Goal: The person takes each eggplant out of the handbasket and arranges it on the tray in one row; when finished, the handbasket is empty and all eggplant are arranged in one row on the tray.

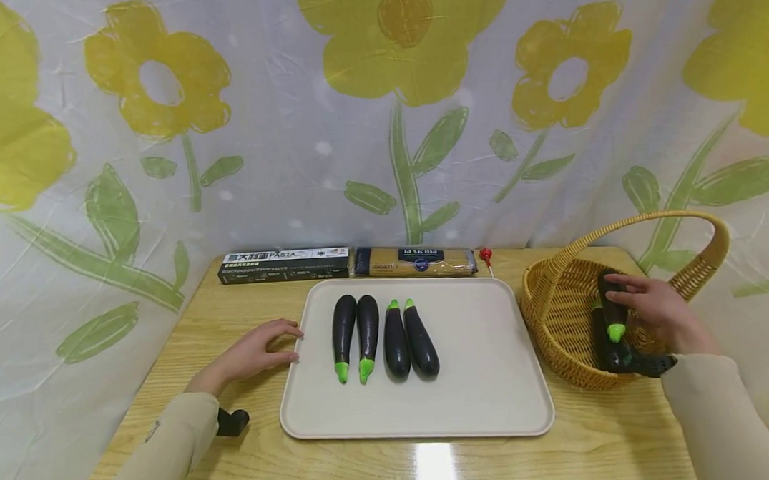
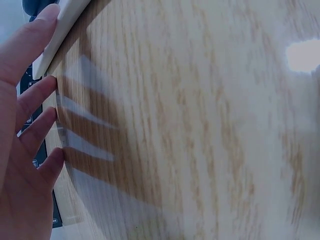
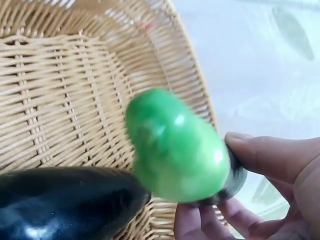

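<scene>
My right hand (image 1: pixel 668 313) grips a dark purple eggplant (image 1: pixel 611 294) over the wicker basket (image 1: pixel 564 314), its bright green stem end pointing down and toward me. Thumb and fingers pinch its dark body in the right wrist view, where the green cap (image 3: pixel 175 145) fills the middle. Below lies another eggplant (image 3: pixel 70 200) inside the basket. My left hand (image 1: pixel 254 353) has its fingers spread and relaxed, fingertips right at the left rim of the cream tray (image 1: pixel 480 365). Several eggplants (image 1: pixel 397 343) lie side by side on the tray's left half, some stems toward me, some away.
Behind the tray stand a pasta box (image 1: pixel 284 266) and a spaghetti pack (image 1: pixel 414 261), with a red lollipop (image 1: pixel 485 254) to their right. The basket's tall handle (image 1: pixel 641 218) arches over it. A flowered curtain (image 1: pixel 278 166) hangs behind the wooden table (image 1: pixel 343 464).
</scene>
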Available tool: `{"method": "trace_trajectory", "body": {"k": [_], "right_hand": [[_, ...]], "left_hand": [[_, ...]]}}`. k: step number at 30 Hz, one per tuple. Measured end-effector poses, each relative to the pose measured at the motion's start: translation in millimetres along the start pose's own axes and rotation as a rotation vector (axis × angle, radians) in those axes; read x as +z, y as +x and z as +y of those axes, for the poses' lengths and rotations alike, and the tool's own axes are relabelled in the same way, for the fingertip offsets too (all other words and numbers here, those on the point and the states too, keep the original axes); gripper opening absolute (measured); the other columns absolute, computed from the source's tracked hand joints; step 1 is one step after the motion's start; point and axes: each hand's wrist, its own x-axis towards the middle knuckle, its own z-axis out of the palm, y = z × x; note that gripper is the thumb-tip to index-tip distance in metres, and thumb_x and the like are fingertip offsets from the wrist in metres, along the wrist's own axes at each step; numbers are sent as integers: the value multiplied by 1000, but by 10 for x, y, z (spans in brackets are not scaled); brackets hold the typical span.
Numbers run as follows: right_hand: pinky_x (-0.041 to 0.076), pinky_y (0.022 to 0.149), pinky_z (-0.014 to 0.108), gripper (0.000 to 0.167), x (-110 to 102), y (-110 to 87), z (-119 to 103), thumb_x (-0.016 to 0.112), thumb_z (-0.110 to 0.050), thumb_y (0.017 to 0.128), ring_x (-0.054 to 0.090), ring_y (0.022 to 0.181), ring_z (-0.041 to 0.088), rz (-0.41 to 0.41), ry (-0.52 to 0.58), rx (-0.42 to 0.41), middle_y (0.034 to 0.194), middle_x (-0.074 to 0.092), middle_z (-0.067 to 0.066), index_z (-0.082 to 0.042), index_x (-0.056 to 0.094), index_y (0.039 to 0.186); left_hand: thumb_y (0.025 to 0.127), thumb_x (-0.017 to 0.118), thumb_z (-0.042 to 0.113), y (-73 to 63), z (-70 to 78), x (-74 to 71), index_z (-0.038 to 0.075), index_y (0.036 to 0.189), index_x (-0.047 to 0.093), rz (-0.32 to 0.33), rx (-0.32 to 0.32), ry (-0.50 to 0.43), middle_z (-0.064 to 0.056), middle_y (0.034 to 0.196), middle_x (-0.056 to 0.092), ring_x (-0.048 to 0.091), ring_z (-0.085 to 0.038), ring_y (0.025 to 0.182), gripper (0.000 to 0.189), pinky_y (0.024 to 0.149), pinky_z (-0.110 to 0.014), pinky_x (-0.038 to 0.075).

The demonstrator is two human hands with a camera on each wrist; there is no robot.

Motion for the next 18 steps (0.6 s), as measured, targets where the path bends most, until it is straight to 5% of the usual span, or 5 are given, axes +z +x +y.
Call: {"method": "trace_trajectory", "body": {"k": [8, 18], "right_hand": [[55, 65, 30, 67, 57, -183, -138, 56, -38, 100, 56, 79, 11, 14, -15, -70, 125, 42, 25, 2, 33, 149], [53, 63, 28, 65, 223, -488, -251, 62, -37, 97, 54, 70, 12, -8, 50, -137, 140, 27, 26, -6, 39, 149]], "left_hand": [[89, 74, 28, 1, 28, -7, 10, 120, 64, -2, 8, -10, -22, 135, 54, 42, -45, 131, 38, 109, -60, 31], [89, 73, 30, 0, 2, 1, 11, 120, 65, -1, 3, -2, -22, 136, 54, 42, -45, 131, 38, 110, -61, 30]]}}
